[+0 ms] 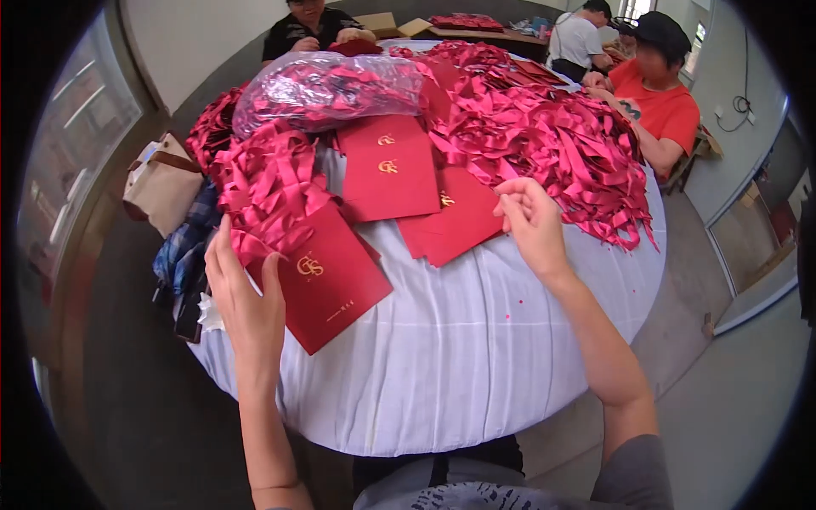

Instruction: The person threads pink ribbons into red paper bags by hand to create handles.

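My left hand (pixel 245 293), thumb apart from the fingers, is at the left side of a red paper bag or folder (pixel 340 285) with a gold emblem. Its fingertips are by a heap of crimson ribbons (pixel 276 174) that overlaps the red piece's upper end. Fingers curled into a pinch, my right hand (pixel 534 221) hovers at the front of the large ribbon pile (pixel 544 132). Whether something thin is between those fingertips cannot be made out. Beyond and between my hands lie more flat red pieces (pixel 391 183), some stacked askew (pixel 463 221).
A white cloth (pixel 442 365) covers the round table. A clear plastic bag of ribbons (pixel 331 89) lies farther back. At the left edge are a beige bag (pixel 166 183) and blue plaid cloth (pixel 191 234). Several people sit around the far side, one in an orange-red shirt (pixel 663 110).
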